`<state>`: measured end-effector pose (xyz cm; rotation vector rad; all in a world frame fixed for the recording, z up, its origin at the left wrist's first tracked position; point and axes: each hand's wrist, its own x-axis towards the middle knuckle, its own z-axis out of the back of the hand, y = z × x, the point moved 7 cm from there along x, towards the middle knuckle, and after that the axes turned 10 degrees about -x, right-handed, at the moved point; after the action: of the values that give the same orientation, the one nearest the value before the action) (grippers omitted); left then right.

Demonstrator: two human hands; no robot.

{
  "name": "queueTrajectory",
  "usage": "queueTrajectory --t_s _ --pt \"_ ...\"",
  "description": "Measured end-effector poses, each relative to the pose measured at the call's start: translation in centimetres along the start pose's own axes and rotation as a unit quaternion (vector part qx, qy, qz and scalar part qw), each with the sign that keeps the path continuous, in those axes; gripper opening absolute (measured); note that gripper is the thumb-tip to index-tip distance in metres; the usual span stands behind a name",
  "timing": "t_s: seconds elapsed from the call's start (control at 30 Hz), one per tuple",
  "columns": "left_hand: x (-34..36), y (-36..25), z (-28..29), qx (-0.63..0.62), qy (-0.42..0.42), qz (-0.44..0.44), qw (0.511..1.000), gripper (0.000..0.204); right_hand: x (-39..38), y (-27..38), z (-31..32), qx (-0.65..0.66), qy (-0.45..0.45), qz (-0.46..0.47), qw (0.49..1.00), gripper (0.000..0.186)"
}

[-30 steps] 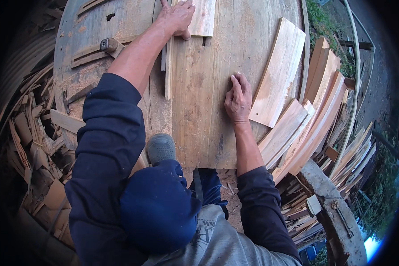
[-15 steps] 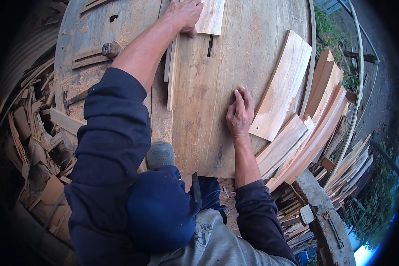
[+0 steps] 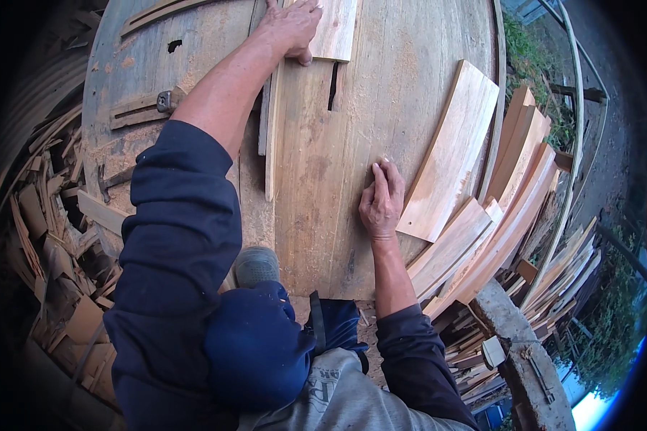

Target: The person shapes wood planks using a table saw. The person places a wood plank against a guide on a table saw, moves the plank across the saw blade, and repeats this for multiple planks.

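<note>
At the far side of the wooden work table, my left hand grips the near left corner of a pale wooden board, its thumb by the near edge. A long thin wooden strip lies beneath that wrist, running toward me. Just beyond the board's near end, a narrow dark slot cuts into the tabletop. My right hand rests on the table, fingers curled together around something small and pale that I cannot make out. Beside it, on the right, lies a slightly curved board.
Stacked curved boards line the table's right side. On the left lie a hammer, another metal-headed tool and a slotted wood piece. Scrap wood is heaped beyond the left edge. A shoe shows near the table's front.
The whole view has shifted slightly, with the table appearing a little lower. My left hand stays at the board's corner; my right hand keeps its curled shape near the curved board.
</note>
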<state>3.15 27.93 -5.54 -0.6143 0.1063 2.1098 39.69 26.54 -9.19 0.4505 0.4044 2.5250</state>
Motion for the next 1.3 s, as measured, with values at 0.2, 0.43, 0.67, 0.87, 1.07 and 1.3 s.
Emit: queueTrajectory --t_s 0.2,0.43,0.67,0.87,1.07,1.3 --pt "0.8 0.3 0.4 0.020 -0.043 -0.026 0.999 0.098 0.4 0.1 0.2 0.003 0.003 -0.012 1.000 0.049" --pt "0.5 0.0 0.9 0.010 -0.019 -0.016 1.000 0.098 0.0 0.0 0.2 -0.005 0.011 -0.012 1.000 0.051" --pt "1.5 0.0 1.3 0.002 -0.003 -0.002 1.000 0.095 0.0 -0.1 0.1 -0.008 0.011 -0.007 1.000 0.050" --pt "3.0 1.7 0.6 0.047 -0.037 0.024 0.998 0.111 0.1 0.3 0.1 -0.008 0.020 -0.009 1.000 0.049" --pt "4.1 1.9 0.3 0.042 -0.043 0.022 0.998 0.115 0.1 0.0 0.2 -0.005 0.018 -0.014 1.000 0.049" --pt "4.9 2.3 1.1 0.061 -0.033 0.023 0.997 0.116 0.4 0.2 0.4 -0.002 0.016 -0.010 1.000 0.050"
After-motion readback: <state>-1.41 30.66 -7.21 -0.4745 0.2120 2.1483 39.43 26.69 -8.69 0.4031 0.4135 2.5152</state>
